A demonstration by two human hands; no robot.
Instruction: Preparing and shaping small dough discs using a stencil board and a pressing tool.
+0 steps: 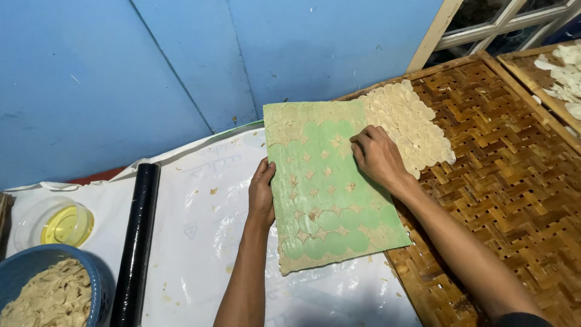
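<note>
The left hand is gripping the left edge of a flat green rectangular board, thumb lying on top and the fingers tucked beneath it. This board is carrying a thin sheet of pale dough with round holes cut through it, so green circles are showing between star-shaped scraps of dough. The right hand is lying on the upper right part of the board, fingers bent and pressing on the dough near the board's edge; it is holding nothing that can be made out. The board is resting partly on a white plastic sheet covering the work surface and partly over the edge of a brown woven bamboo tray. Just beyond the right hand, a patch of pale round dough discs is lying in overlapping rows on the tray. A black cylindrical roller is lying on the white sheet to the left, near a blue bowl of beige dough and a clear round container of yellow liquid.
</note>
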